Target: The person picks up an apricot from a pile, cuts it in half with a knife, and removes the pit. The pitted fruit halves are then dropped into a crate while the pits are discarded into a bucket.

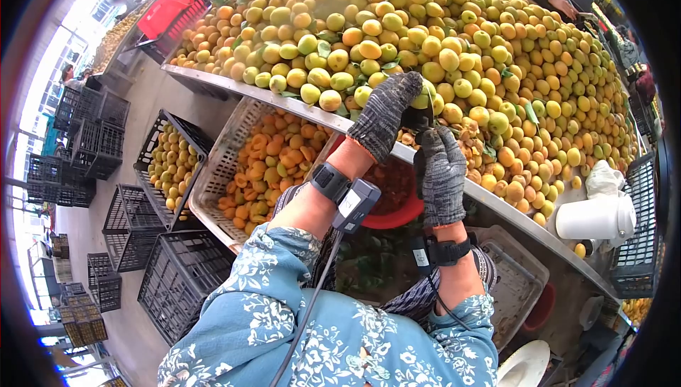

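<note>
Steady the apricot (426,96) in the curled fingers of the left hand (385,114) and guide the dark tool (418,119), gripped in the closed right hand (441,174), from 5 o'clock.

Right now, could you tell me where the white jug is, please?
Head view, far right: the white jug rests on the metal table, just past the fruit pile.

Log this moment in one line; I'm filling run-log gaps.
left hand: grips yellow-green fruit | right hand: holds dark object under it | red bowl: below hands
</note>
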A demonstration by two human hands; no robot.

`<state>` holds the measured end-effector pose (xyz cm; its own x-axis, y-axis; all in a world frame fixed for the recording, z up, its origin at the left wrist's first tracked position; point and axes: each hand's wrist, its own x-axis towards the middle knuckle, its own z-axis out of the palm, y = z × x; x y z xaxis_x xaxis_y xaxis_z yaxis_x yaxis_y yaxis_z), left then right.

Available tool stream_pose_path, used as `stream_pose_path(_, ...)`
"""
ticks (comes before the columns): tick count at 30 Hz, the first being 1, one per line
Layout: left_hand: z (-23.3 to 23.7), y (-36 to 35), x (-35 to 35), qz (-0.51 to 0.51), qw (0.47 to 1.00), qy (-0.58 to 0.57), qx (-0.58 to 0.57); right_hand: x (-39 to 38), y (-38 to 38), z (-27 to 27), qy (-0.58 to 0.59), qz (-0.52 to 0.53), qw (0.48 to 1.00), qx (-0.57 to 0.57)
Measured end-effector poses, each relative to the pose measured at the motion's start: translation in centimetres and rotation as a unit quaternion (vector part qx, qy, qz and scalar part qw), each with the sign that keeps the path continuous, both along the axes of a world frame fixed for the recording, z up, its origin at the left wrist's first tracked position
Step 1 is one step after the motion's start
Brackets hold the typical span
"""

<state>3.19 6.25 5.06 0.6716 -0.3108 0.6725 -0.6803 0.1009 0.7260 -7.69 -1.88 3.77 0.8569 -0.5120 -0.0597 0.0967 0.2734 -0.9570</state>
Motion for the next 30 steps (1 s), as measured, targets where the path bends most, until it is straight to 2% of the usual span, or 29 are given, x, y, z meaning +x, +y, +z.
stream_pose_path(1, 0.1, 0.0, -0.1, -0.072, 0.978, 0.196, -0.003, 0.0, -0.1, 0.4, -0.003, 0.004, 1.0, 0.01)
stream_pose_path(2, 0.7, 0.0, -0.3, -0.141, 0.913, 0.383, -0.006, 0.1, -0.3, 0.6, -0.001, 0.003, 1.0, 0.01)
stream_pose_path(3, 0.5, -0.7, -0.6, -0.109, 0.916, 0.382, 0.047, 0.1, -0.5, 0.8, 0.003, 0.003, 1.0, 0.025)
stream_pose_path(4, 0.2, -0.7, -0.6, -0.111, 0.916, 0.384, 0.048, 0.2, -0.9, 0.8, 0.007, 0.002, 0.999, 0.041)
stream_pose_path(5, -0.3, -0.5, -0.5, -0.132, 0.93, 0.34, 0.05, 0.7, -1.8, -1.4, 0.002, -0.01, 0.999, -0.039)
stream_pose_path(6, 0.2, -0.4, -0.5, -0.153, 0.943, 0.292, 0.052, 0.5, -2.3, -1.8, 0.001, -0.013, 0.999, -0.038)
stream_pose_path(7, 0.8, -0.5, -0.5, -0.227, 0.872, 0.434, 0.011, 0.3, -2.6, -2.1, 0.03, -0.007, 0.984, -0.176)
stream_pose_path(8, 0.7, -0.7, -0.4, -0.228, 0.871, 0.434, 0.012, 0.2, -2.8, -2.4, 0.059, -0.001, 0.949, -0.309)
stream_pose_path(10, 0.3, -1.0, -0.3, -0.224, 0.9, 0.372, -0.018, 0.2, -3.1, -3.0, 0.059, -0.008, 0.941, -0.334)
stream_pose_path(12, 0.7, -0.8, -0.4, -0.229, 0.899, 0.373, -0.003, 0.0, -2.8, -2.1, 0.06, -0.013, 0.931, -0.359)
stream_pose_path(13, 1.1, -0.7, -0.7, -0.214, 0.904, 0.37, 0.021, -0.2, -2.3, -0.5, 0.041, -0.008, 0.977, -0.208)
stream_pose_path(14, 1.4, -0.6, -0.9, -0.199, 0.908, 0.366, 0.045, -0.3, -1.8, 0.5, 0.022, -0.003, 0.998, -0.051)
stream_pose_path(15, 1.4, -0.4, -1.1, -0.149, 0.95, 0.256, 0.099, -0.3, -1.5, 0.5, 0.022, -0.002, 0.998, -0.051)
stream_pose_path(16, 1.2, -0.4, -0.9, -0.148, 0.95, 0.256, 0.1, -0.4, -1.3, 0.4, 0.021, -0.002, 0.998, -0.065)
stream_pose_path(18, -0.2, -0.5, 0.1, -0.04, 0.976, 0.122, 0.176, -0.4, -0.8, 0.3, 0.021, -0.001, 0.997, -0.077)
stream_pose_path(19, -1.4, -0.6, 0.5, -0.021, 0.985, 0.065, 0.161, -0.4, -0.6, 0.4, 0.017, -0.003, 0.998, -0.061)
stream_pose_path(20, -0.9, -0.8, 0.4, -0.021, 0.984, 0.065, 0.162, -0.3, -0.3, 0.6, 0.013, -0.005, 0.999, -0.046)
stream_pose_path(21, 0.3, -1.1, 0.0, -0.064, 0.953, 0.273, 0.112, -0.2, -0.2, 0.7, 0.013, -0.011, 0.999, -0.034)
stream_pose_path(22, 1.0, -1.3, -0.3, -0.105, 0.876, 0.467, 0.057, 0.0, -0.2, 0.6, 0.014, -0.01, 0.999, -0.034)
stream_pose_path(26, 0.6, -1.2, -0.5, -0.094, 0.909, 0.401, 0.061, 0.5, -0.5, -0.5, 0.007, 0.002, 0.998, -0.063)
stream_pose_path(27, -0.4, -1.1, 0.0, -0.091, 0.927, 0.356, 0.072, 0.5, -0.2, -0.6, -0.01, -0.048, 0.967, -0.252)
stream_pose_path(28, -1.3, -1.1, 0.3, -0.087, 0.943, 0.311, 0.082, 0.5, 0.0, -0.7, -0.025, -0.096, 0.897, -0.431)
stream_pose_path(29, -1.0, -1.0, 0.2, -0.087, 0.943, 0.311, 0.082, 0.3, 0.3, 0.7, 0.057, -0.054, 0.918, -0.388)
stream_pose_path(30, -0.6, -0.9, 0.1, -0.083, 0.945, 0.305, 0.08, 0.4, 0.4, 0.6, 0.057, -0.051, 0.918, -0.389)
